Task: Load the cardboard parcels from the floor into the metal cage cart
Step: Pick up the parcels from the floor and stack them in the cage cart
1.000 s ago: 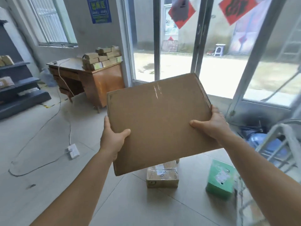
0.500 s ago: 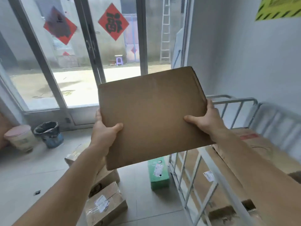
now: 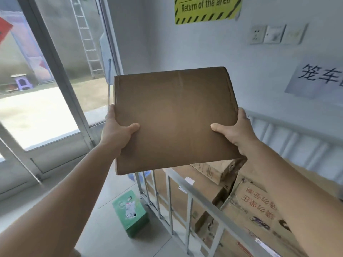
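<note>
A flat brown cardboard parcel point(image 3: 174, 117) is held up in front of me, its broad face toward the camera. My left hand point(image 3: 117, 130) grips its left edge and my right hand point(image 3: 235, 132) grips its right edge, thumbs on the front. Below and to the right stands the metal cage cart point(image 3: 202, 197) with grey bars. Several cardboard boxes point(image 3: 259, 206) lie inside it. The parcel hangs above the cart's near rail and hides part of the cart's far side.
A green box point(image 3: 130, 213) sits on the tiled floor just left of the cart. A glass sliding door point(image 3: 48, 101) fills the left side. On the white wall ahead hang a yellow sign point(image 3: 207, 8), wall sockets point(image 3: 274, 35) and a paper sign point(image 3: 319, 76).
My view has swung right, from the desk and door to the wall and cage cart. The parcel stays in both hands and is now above the cart's rail.
</note>
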Motion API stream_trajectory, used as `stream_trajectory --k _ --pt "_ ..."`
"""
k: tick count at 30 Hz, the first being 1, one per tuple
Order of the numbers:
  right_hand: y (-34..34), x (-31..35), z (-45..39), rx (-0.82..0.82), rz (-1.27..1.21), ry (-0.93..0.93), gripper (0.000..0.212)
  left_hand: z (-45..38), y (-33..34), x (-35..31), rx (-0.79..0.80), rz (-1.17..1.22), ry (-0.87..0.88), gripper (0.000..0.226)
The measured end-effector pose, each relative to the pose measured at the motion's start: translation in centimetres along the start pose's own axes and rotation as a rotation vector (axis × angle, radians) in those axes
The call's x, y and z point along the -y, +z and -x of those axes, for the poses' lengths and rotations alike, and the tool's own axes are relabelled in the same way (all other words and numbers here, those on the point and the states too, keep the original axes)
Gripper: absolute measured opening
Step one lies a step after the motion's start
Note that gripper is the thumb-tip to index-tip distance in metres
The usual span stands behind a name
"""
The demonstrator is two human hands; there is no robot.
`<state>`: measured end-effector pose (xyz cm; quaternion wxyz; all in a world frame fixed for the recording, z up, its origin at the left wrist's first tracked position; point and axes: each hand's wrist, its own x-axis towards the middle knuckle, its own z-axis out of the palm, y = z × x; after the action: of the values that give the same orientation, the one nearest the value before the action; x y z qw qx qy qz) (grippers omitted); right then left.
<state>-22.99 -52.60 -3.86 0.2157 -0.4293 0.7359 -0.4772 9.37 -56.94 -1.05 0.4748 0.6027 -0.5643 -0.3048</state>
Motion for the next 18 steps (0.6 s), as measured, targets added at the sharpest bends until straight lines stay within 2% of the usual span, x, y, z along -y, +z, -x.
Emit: stream_trajectory --k 6,10,15,18 --pt "-2.1 -4.5 -5.2 -0.066 -0.042 0.123 0.113 -4.7 7.9 -2.3 0.110 -0.089 0.052 0.092" --pt "-2.9 -6.9 -8.9 -0.088 -0.073 0.201 0.127 -8.4 13.3 -2.6 0.190 -0.107 0.049 0.098" --pt "-4.5 -10.5 -13.7 -0.110 -0.037 0.270 0.112 -11.1 20.3 -2.1 0.284 -0.104 0.006 0.095" --pt "-5.9 -13.5 -15.0 -0.136 -0.008 0.348 0.120 -11.6 25.0 -1.3 0.371 -0.093 -0.009 0.094"
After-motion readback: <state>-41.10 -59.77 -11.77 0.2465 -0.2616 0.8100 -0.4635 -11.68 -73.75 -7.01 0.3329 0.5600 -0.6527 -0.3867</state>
